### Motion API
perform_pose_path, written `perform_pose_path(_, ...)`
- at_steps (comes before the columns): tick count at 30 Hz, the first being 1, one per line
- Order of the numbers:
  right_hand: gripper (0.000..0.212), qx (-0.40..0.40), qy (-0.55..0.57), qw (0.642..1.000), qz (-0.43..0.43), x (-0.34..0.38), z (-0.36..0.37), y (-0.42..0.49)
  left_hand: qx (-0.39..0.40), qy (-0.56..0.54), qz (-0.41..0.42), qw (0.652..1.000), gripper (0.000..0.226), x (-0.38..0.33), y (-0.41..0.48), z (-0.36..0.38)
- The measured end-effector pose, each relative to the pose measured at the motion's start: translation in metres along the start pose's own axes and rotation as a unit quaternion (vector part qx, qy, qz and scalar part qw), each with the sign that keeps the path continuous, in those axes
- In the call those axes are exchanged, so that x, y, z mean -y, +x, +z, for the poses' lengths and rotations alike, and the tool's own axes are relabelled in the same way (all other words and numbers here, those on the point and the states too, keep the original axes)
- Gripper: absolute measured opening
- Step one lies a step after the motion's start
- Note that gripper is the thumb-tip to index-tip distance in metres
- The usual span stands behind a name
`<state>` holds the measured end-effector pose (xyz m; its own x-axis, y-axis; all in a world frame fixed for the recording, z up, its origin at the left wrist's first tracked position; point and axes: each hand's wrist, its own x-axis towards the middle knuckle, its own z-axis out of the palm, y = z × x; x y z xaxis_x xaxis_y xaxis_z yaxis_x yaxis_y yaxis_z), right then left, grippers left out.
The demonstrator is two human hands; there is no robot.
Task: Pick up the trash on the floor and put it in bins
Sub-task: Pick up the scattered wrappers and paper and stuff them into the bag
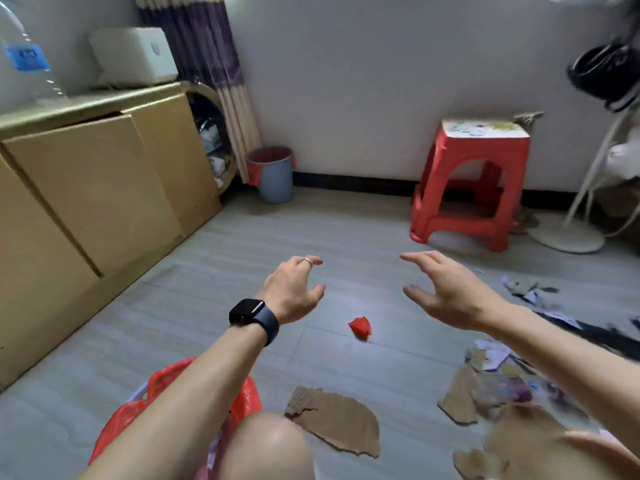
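left hand (pixel 294 289) + right hand (pixel 446 292) both empty, fingers loose | 1 red wad (pixel 360 328) on the floor (pixel 242 237) below the gap between them, crumpled, no real long axis | 2 bins: blue bin (pixel 273 173) at the wall, red-bagged bin (pixel 166 386) under the left arm, can't see what's in either

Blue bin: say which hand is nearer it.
Left. The left hand hovers in line with the bin; the right hand is off to its right, toward the stool.
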<state>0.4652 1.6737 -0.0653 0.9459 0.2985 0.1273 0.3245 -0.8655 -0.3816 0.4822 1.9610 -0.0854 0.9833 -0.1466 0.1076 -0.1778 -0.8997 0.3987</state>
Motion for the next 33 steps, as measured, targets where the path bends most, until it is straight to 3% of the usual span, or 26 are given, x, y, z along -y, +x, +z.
perform_pose_path(4,0.054,-0.082,0.074,0.989,0.096,-0.055,-0.023,-0.041,0.036,0.014,0.041,0.998,0.051,-0.048,0.027,0.018)
perform_pose_path(9,0.051,-0.107,0.111,0.971,0.185,-0.115,-0.01,-0.078,0.084,0.022,0.07,0.994,0.051,-0.088,0.052,0.055)
perform_pose_path(21,0.049,0.01,0.12,0.942,0.313,-0.229,0.119,-0.061,0.227,0.017,0.062,0.972,0.05,-0.086,0.122,0.212)
perform_pose_path(28,0.058,0.106,0.109,0.921,0.36,-0.305,0.207,0.007,0.296,0.058,-0.022,0.953,0.055,-0.027,0.175,0.328)
perform_pose_path(33,0.064,0.13,0.068,0.914,0.379,-0.353,0.255,0.078,0.304,0.118,-0.07,0.943,0.063,0.019,0.206,0.387)
